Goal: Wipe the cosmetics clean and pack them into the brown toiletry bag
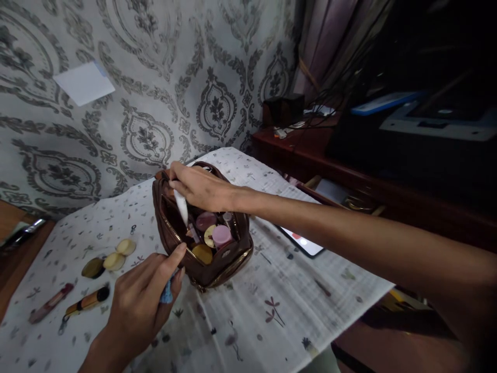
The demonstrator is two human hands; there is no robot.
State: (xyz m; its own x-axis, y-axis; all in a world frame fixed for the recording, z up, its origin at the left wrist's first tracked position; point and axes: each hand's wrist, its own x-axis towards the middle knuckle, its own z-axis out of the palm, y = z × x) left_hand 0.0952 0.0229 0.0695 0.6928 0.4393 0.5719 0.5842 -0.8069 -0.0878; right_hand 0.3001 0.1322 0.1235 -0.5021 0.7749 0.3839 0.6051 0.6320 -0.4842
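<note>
As the head view shows, work is centred on a brown cosmetics bag (239,242), which stands unzipped on a white printed cloth (291,290). The right hand (207,189) is inside the mouth at the far end, its fingers apparently pinching the top of a white item (180,207) that hangs down into the opening; its exact nature cannot be told. The left hand (140,298) has its index fingertip against the near zipper edge (173,231), the other fingers curled on a blue item (166,291), mostly hidden.

Step in hand, as judged: handling the white item at the bag's opening. Any further move calls for a firm pinch and a steadied rim, so that nothing snags on the teeth.

Condition of the bag: smooth, leather-like, with gold-toned zippers, its sides spread apart. Visible contents include a pink-lidded jar (222,235) and a yellow round item (202,254), closely packed.
</note>
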